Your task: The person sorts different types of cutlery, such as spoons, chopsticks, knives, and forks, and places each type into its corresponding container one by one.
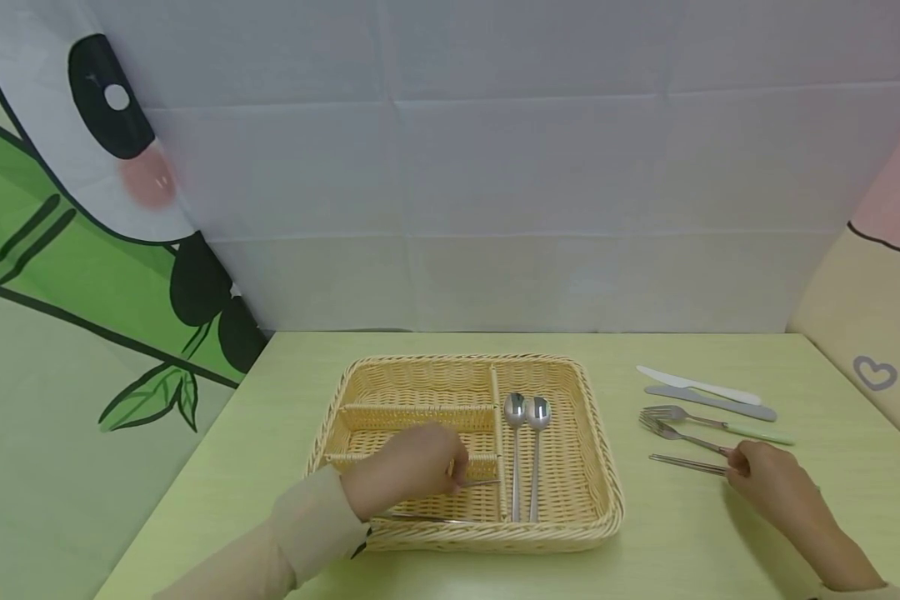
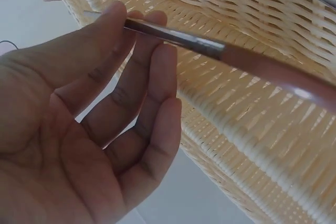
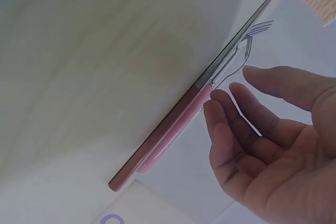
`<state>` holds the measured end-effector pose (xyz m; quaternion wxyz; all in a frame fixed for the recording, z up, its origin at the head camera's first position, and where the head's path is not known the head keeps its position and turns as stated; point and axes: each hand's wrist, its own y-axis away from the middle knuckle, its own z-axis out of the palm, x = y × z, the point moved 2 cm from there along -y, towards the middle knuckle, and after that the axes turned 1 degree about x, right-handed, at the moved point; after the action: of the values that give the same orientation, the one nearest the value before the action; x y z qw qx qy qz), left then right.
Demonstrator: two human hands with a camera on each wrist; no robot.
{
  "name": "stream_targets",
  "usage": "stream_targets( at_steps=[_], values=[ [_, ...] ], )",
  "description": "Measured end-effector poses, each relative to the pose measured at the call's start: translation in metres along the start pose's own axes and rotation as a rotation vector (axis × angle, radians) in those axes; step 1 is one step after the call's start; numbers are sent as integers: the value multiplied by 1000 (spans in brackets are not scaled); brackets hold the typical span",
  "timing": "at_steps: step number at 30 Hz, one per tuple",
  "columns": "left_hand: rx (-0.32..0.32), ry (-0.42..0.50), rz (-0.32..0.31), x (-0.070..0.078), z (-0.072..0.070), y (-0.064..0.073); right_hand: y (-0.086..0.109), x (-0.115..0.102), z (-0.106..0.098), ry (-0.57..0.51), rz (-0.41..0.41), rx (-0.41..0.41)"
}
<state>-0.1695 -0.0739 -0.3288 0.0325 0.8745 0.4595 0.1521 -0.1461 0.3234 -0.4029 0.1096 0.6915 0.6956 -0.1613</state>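
My left hand [image 1: 412, 468] is over the front left compartment of the wicker basket [image 1: 603, 492]. Between thumb and fingers it pinches the metal part of a chopstick [image 2: 262, 67] with a reddish-brown handle. Another thin metal stick [image 1: 420, 518] lies by the basket's front wall. On the right of the table, my right hand [image 1: 776, 483] is at the handle end of a pink-handled fork [image 3: 176, 129], its fingers loosely bent and the thumb apart from them. Right beside this fork lies chopstick-like cutlery [image 1: 686, 463] with a reddish-brown handle [image 3: 157, 142].
Two spoons [image 1: 527, 458] lie side by side in the basket's right compartment. Behind my right hand are a green-handled fork [image 1: 757, 434], a grey knife [image 1: 712, 402] and a white knife [image 1: 701, 385]. A pale cloth wall [image 1: 525, 283] borders the table's back edge.
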Motion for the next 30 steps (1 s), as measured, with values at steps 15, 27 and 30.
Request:
stream_targets(
  at_steps=[15, 27, 30],
  values=[
    [-33, -192, 7, 1, 9, 2, 2, 11, 4, 17, 18, -82],
    [-17, -278, 26, 7, 8, 5, -3, 9, 2, 57, -20, -102],
    [-6, -293, 30, 7, 10, 5, -3, 10, 3, 71, -32, -96]
  ],
)
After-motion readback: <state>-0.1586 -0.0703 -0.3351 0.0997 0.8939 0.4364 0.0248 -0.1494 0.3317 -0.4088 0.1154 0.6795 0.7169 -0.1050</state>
